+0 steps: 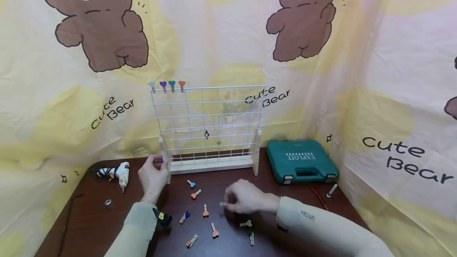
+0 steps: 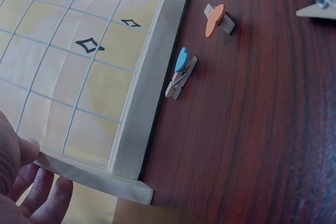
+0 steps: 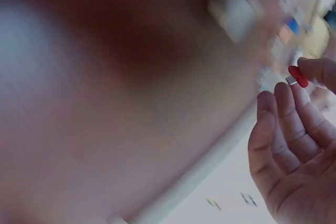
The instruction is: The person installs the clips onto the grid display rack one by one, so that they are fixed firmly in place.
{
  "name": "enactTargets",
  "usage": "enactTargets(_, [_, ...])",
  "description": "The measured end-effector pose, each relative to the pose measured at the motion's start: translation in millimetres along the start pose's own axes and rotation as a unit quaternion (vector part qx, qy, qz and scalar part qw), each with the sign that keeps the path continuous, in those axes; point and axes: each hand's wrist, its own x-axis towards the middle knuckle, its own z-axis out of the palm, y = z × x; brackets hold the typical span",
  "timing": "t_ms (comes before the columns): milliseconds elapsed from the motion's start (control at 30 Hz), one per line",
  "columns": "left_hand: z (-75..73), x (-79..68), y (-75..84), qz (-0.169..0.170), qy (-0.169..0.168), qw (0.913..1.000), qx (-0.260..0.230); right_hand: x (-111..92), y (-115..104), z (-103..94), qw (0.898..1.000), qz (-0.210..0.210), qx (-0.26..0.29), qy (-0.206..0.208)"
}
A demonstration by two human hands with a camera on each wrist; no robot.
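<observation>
My left hand (image 1: 153, 175) grips the left wooden upright (image 2: 94, 177) of a white wire grid rack (image 1: 210, 167), thumb on one side and fingers on the other. Over the dark table, my right hand (image 1: 244, 197) pinches a small clothespin with a red heart (image 3: 297, 77) between thumb and fingertips. Several heart clothespins lie scattered on the table, among them a light blue one (image 2: 181, 72), an orange one (image 2: 214, 22) and a dark blue one (image 1: 184, 217). Clipped along the top wire at the left are a pale clothespin (image 1: 151, 85), a purple one (image 1: 163, 85), a teal one (image 1: 171, 84) and an orange one (image 1: 181, 84).
A green tool case (image 1: 301, 162) sits right of the rack, with red-handled pliers or scissors (image 1: 319, 197) and a bolt (image 1: 332, 190) in front. To the left are a glue gun (image 1: 123, 174) and a small metal ring (image 1: 108, 202). Bear-print cloth (image 1: 214, 31) hangs behind.
</observation>
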Motion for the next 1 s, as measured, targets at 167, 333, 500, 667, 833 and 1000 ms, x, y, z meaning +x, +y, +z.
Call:
enactTargets(167, [0.0, 0.4, 0.7, -0.001, 0.003, 1.0, -0.005, 33, -16, -63.7, 0.998, -0.012, 0.025, 0.058])
enactTargets(333, [0.7, 0.2, -1.0, -0.005, 0.007, 1.0, -0.005, 72, -36, -130.7, 0.989, -0.034, 0.069, 0.128])
enactTargets(500, [1.6, -0.1, -1.2, -0.006, 0.004, 1.0, -0.002, 108, -63, -191.0, 0.965, -0.091, 0.043, 0.243])
enactTargets(667, [2.4, -0.4, 0.8, -0.009, 0.004, 1.0, -0.003, 137, -85, -233.7, 0.952, -0.095, 0.0, 0.292])
enactTargets(833, [2.1, -1.1, 2.0, -0.014, 0.002, 0.9999, -0.001, 162, -92, -254.2, 0.946, -0.077, -0.051, 0.311])
enactTargets(1000, [1.1, -1.9, 3.0, -0.018, -0.002, 0.9998, -0.001, 181, -92, -257.3, 0.943, -0.066, -0.066, 0.32])
